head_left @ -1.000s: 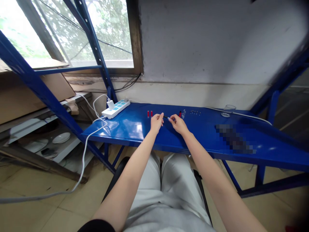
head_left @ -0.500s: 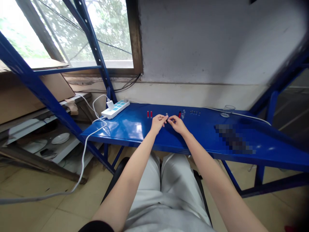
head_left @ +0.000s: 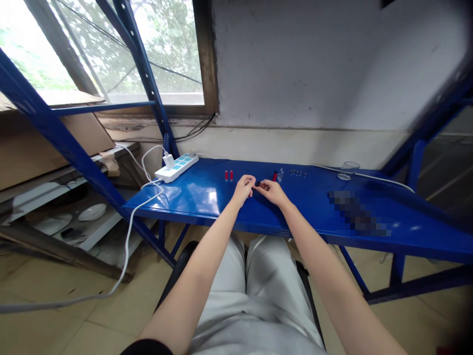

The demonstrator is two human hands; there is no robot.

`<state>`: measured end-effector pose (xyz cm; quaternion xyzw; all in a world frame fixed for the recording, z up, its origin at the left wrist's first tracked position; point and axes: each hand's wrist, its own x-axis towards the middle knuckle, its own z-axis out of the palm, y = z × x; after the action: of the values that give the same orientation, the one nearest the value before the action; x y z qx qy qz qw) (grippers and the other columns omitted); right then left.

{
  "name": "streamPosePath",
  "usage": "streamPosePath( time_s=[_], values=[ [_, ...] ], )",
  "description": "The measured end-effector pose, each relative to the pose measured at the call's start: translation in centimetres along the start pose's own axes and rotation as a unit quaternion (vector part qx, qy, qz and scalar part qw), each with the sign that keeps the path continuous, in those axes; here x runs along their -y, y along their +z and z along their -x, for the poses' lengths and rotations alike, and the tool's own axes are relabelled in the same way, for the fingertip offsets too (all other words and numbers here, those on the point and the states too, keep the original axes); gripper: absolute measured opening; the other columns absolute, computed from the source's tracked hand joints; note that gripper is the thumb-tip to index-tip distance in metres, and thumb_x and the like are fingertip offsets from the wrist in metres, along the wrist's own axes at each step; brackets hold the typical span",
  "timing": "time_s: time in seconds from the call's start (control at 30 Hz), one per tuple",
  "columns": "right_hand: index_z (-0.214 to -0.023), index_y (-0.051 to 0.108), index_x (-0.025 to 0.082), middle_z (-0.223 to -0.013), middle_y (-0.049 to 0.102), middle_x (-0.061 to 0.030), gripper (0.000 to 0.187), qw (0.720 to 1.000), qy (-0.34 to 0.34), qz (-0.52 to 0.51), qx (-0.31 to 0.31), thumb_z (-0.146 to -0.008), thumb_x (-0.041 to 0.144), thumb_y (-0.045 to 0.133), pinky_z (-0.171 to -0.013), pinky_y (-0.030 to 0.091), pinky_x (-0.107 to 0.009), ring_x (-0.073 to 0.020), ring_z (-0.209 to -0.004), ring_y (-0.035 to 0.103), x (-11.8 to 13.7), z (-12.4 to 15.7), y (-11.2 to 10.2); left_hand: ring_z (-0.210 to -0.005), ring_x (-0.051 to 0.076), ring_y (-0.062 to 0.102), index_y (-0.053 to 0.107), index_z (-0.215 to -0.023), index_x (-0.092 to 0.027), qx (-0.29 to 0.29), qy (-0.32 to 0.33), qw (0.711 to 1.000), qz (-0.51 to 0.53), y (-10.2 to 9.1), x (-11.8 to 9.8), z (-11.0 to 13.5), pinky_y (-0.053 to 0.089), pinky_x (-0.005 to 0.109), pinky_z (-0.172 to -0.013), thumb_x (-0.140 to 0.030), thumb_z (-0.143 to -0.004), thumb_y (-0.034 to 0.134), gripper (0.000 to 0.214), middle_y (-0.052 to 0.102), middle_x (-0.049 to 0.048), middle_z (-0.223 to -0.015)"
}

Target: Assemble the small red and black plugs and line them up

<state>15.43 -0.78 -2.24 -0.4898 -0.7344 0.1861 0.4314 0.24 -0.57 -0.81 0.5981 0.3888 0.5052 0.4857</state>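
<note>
My left hand (head_left: 244, 190) and my right hand (head_left: 271, 191) meet fingertip to fingertip just above the blue table (head_left: 185, 197). A small dark piece (head_left: 257, 184) shows at the fingertips of my right hand, which pinches it. The fingers of my left hand are curled together against it; what they hold is hidden. To the left stand two small red tubes (head_left: 229, 175), side by side. Behind my right hand are a red tube with a dark top (head_left: 274, 176) and some clear little pieces (head_left: 281, 174). Several tiny parts (head_left: 298, 173) sit in rows farther right.
A white power strip (head_left: 177, 167) with a plugged-in charger lies at the table's left end, its cord (head_left: 127, 246) hanging over the edge. A clear glass cup (head_left: 348, 170) stands at the back right. A blurred dark object (head_left: 358, 214) lies near the right front.
My right hand has shifted slightly left, and its fingers now meet those of my left hand. The clear piece at my left fingertips is out of sight, and a dark piece shows instead.
</note>
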Motion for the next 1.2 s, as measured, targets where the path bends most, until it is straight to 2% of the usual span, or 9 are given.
streamPosePath(
  time_s=[0.07, 0.13, 0.2, 0.27, 0.37, 0.67, 0.93, 1.03, 1.2],
  values=[
    [-0.069, 0.056, 0.018, -0.062, 0.059, -0.0027, 0.025, 0.996, 0.029, 0.068, -0.048, -0.072, 0.043, 0.056, -0.053, 0.039, -0.025, -0.0135, -0.056, 0.051, -0.8, -0.1, -0.8, -0.041, 0.005, 0.044, 0.051, -0.088, -0.019, -0.037, 0.047, 0.996, -0.061, -0.1, 0.4, -0.1, 0.031, 0.018, -0.043, -0.026, -0.081, 0.049, 0.010, 0.051, -0.0047, -0.062],
    [-0.066, 0.057, 0.019, -0.065, 0.061, -0.0040, 0.019, 0.980, 0.085, 0.144, -0.109, -0.072, 0.038, 0.057, -0.051, 0.037, -0.024, -0.0143, -0.057, 0.052, -1.8, -0.1, -1.8, -0.048, 0.007, 0.047, 0.053, -0.086, -0.019, -0.066, 0.092, 0.986, -0.122, -0.2, 0.8, -0.1, 0.035, 0.019, -0.051, -0.021, -0.080, 0.049, 0.008, 0.051, -0.0044, -0.060],
    [-0.064, 0.058, 0.020, -0.063, 0.061, -0.0043, 0.015, 0.957, 0.150, 0.192, -0.159, -0.070, 0.034, 0.059, -0.047, 0.035, -0.024, -0.0139, -0.053, 0.052, -2.8, -0.2, -2.6, -0.052, 0.008, 0.049, 0.055, -0.085, -0.019, -0.075, 0.111, 0.978, -0.160, -0.3, 1.0, -0.2, 0.036, 0.019, -0.055, -0.018, -0.079, 0.049, 0.009, 0.052, -0.0039, -0.058],
    [-0.060, 0.058, 0.020, -0.057, 0.060, -0.0035, 0.015, 0.942, 0.187, 0.218, -0.176, -0.068, 0.032, 0.061, -0.045, 0.033, -0.024, -0.0134, -0.049, 0.050, -3.6, -0.4, -3.0, -0.052, 0.009, 0.049, 0.056, -0.084, -0.019, -0.079, 0.111, 0.975, -0.174, -0.3, 1.1, -0.1, 0.035, 0.020, -0.056, -0.017, -0.079, 0.047, 0.010, 0.053, -0.0036, -0.058],
    [-0.057, 0.058, 0.021, -0.052, 0.057, -0.0031, 0.016, 0.935, 0.197, 0.240, -0.174, -0.067, 0.032, 0.063, -0.047, 0.035, -0.025, -0.0147, -0.049, 0.051, -4.2, -0.8, -3.0, -0.052, 0.010, 0.048, 0.056, -0.083, -0.020, -0.086, 0.108, 0.973, -0.182, -0.4, 1.0, -0.1, 0.035, 0.020, -0.055, -0.017, -0.079, 0.046, 0.012, 0.053, -0.0033, -0.058],
    [-0.063, 0.061, 0.020, -0.063, 0.062, -0.0064, 0.016, 0.938, 0.216, 0.232, -0.142, -0.072, 0.034, 0.060, -0.058, 0.040, -0.031, -0.0205, -0.064, 0.058, -3.6, -1.5, -2.6, -0.052, 0.010, 0.048, 0.057, -0.084, -0.020, -0.086, 0.111, 0.972, -0.190, -0.4, 1.2, -0.1, 0.034, 0.020, -0.056, -0.017, -0.079, 0.046, 0.012, 0.054, -0.0027, -0.060],
    [-0.068, 0.062, 0.020, -0.069, 0.064, -0.0083, 0.014, 0.931, 0.264, 0.225, -0.116, -0.074, 0.033, 0.060, -0.066, 0.041, -0.034, -0.0236, -0.075, 0.060, -2.6, -1.4, -3.0, -0.053, 0.010, 0.049, 0.057, -0.085, -0.020, -0.086, 0.118, 0.968, -0.204, -0.4, 1.3, -0.2, 0.034, 0.021, -0.056, -0.018, -0.080, 0.044, 0.014, 0.054, -0.0023, -0.060],
    [-0.077, 0.063, 0.019, -0.079, 0.066, -0.0093, 0.009, 0.919, 0.292, 0.237, -0.116, -0.077, 0.026, 0.056, -0.071, 0.041, -0.035, -0.0241, -0.083, 0.061, -2.2, -1.1, -3.3, -0.053, 0.010, 0.049, 0.056, -0.085, -0.019, -0.096, 0.114, 0.968, -0.200, -0.3, 1.1, -0.1, 0.035, 0.021, -0.056, -0.017, -0.080, 0.043, 0.014, 0.053, -0.0026, -0.059],
    [-0.093, 0.062, 0.019, -0.097, 0.066, -0.0097, 0.018, 0.903, 0.332, 0.256, -0.094, -0.081, 0.020, 0.049, -0.078, 0.041, -0.034, -0.0238, -0.097, 0.059, -1.6, -0.8, -3.7, -0.052, 0.010, 0.049, 0.055, -0.088, -0.019, -0.130, 0.108, 0.966, -0.196, -0.3, 0.3, 0.4, 0.036, 0.022, -0.058, -0.016, -0.080, 0.043, 0.015, 0.052, -0.0035, -0.056]
  ],
)
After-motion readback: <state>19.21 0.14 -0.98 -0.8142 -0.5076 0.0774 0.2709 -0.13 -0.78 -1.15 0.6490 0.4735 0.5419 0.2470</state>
